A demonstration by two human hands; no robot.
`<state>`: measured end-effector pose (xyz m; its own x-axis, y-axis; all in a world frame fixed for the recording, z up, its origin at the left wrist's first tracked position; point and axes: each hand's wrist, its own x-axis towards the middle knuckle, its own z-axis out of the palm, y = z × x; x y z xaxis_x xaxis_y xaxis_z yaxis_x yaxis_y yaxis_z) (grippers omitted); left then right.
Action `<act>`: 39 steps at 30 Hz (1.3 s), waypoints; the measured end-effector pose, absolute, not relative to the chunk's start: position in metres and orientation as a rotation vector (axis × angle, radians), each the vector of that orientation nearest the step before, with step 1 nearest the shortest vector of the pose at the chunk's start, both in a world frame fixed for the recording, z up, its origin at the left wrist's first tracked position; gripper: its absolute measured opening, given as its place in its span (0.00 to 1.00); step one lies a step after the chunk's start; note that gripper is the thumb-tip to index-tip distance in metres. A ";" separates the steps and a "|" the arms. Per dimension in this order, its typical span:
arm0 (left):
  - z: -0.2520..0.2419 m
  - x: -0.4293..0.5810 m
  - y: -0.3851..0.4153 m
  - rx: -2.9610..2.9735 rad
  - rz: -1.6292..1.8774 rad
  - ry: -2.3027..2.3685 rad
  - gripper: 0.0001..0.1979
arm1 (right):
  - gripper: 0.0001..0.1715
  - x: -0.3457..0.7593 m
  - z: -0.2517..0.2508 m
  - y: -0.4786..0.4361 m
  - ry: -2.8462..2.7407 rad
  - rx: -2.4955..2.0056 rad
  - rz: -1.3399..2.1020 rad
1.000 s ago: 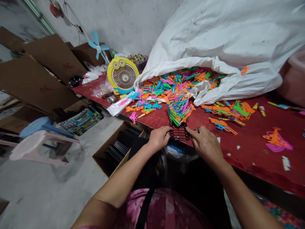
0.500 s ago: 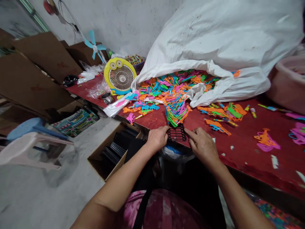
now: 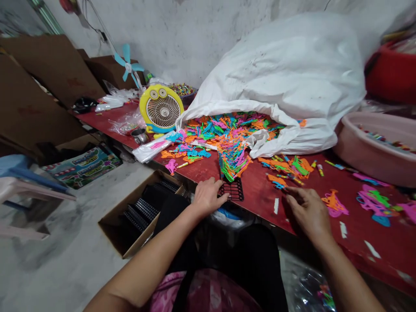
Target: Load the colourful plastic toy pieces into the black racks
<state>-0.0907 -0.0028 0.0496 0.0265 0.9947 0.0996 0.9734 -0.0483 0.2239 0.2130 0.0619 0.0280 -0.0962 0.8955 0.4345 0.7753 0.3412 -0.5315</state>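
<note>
Left fingers (image 3: 216,185) on black rack (image 3: 241,190); right fingers (image 3: 297,191) apart

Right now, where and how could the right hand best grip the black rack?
Probably pinch the black rack by its right rim, coming from the right: that thin edge shows bare, while the left hand is at the opposite side and colourful plastic pieces heap at the far end.
</note>
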 end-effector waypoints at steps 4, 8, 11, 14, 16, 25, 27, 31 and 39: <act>0.053 -0.099 0.002 2.269 0.337 2.091 0.16 | 0.22 0.223 0.028 0.073 -2.046 -1.615 0.002; 0.053 -0.114 0.011 2.376 0.299 2.002 0.16 | 0.21 0.215 0.032 0.079 -2.139 -1.709 -0.163; 0.050 -0.126 0.023 2.409 0.270 1.952 0.18 | 0.22 0.212 0.035 0.086 -2.180 -1.759 -0.224; 0.047 -0.135 0.036 2.374 0.284 1.960 0.18 | 0.21 0.214 0.036 0.095 -2.235 -1.783 -0.231; 0.044 -0.138 0.044 2.354 0.301 1.971 0.19 | 0.21 0.215 0.037 0.099 -2.267 -1.795 -0.230; 0.023 -0.133 0.034 2.146 0.920 1.966 0.24 | 0.20 0.218 0.040 0.094 -2.310 -1.689 -0.110; 0.025 -0.128 0.025 2.068 1.225 1.961 0.22 | 0.20 0.217 0.041 0.090 -2.281 -1.673 -0.046; 0.050 -0.110 0.014 2.056 1.526 1.956 0.19 | 0.19 0.207 0.041 0.082 -2.274 -1.665 -0.056; 0.091 -0.086 0.040 2.460 1.275 1.808 0.29 | 0.19 0.174 0.048 0.074 -2.200 -1.439 -0.130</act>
<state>-0.0858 0.0397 0.0912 0.1121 0.7430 0.6598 0.8709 -0.3932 0.2947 0.1739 0.0737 0.0478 -0.3135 0.8318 0.4581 0.8798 0.4359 -0.1895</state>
